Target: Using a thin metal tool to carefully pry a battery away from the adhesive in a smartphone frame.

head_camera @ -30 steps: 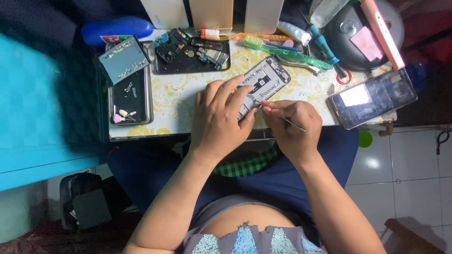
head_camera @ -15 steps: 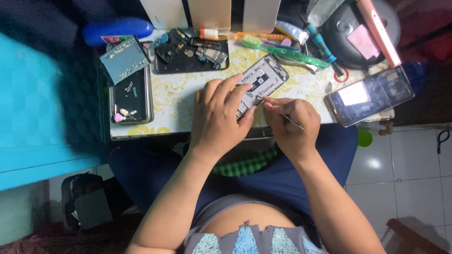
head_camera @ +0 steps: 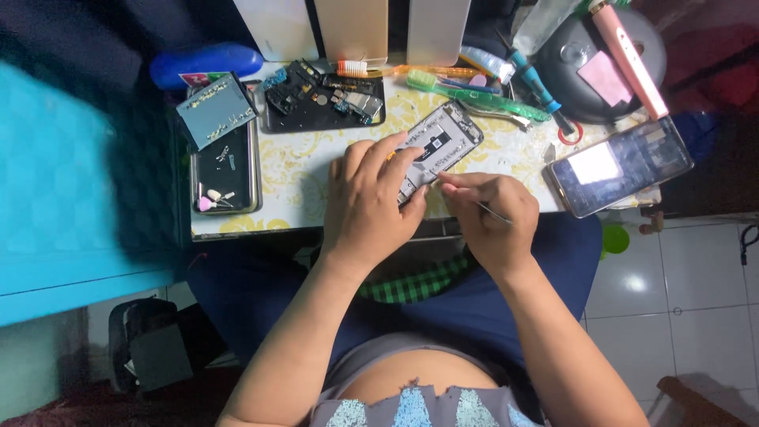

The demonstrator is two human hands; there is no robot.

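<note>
The left hand (head_camera: pixel 371 198) is pressing down on the opened phone (head_camera: pixel 439 142), fingers spread over its lower half, holding it flat against the worktop (head_camera: pixel 304 170). The phone is lying face down and tilted, near the middle of the worktop, with its back cover off and its internals exposed.

The right hand (head_camera: pixel 482 213) is pinching a thin metal tool (head_camera: pixel 494 212) in a narrow grip. The tool's working end is pointing toward the phone's lower right edge, just beside the left fingertips. Whether the tip is touching the phone cannot be told, since the fingers are covering it.

Progress, judged from the layout:
1. Done: the back is off and the inside is accessible.
2. Done: small parts are lying sorted on a black tray (head_camera: pixel 324 103) behind the phone, and a few more on a second tray (head_camera: pixel 228 170) at the left.
3. In hand: work at the phone's lower edge with the tool.
4. Left: the frame is holding most of its boards, so the job appears to be at a middle stage.

A second phone (head_camera: pixel 621 164), screen lit, is lying at the right edge of the worktop, well apart from the hands. A green toothbrush (head_camera: pixel 474 96) and screwdrivers (head_camera: pixel 530 79) are lying behind the opened phone.
</note>
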